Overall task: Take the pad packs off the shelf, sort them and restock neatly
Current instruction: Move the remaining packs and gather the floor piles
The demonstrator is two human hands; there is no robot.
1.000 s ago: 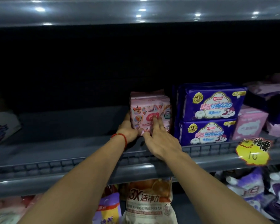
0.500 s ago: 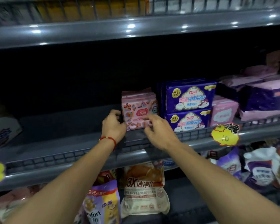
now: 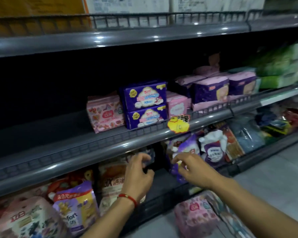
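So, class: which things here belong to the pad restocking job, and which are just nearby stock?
Job:
pink pad pack
purple pad packs
mid shelf
pink pack on floor

Nearby stock:
detergent bags
green packs
yellow price tag

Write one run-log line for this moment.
left hand: loosely curled, empty | right hand: same | pink pad pack: upright on shelf, beside stacked purple packs

You face a grey metal shelf (image 3: pixel 86 145) with a low wire front rail: a pink pad pack (image 3: pixel 105 114) stands beside two stacked purple pad packs (image 3: pixel 145 104), with pink-and-purple packs (image 3: pixel 212 91) further right.
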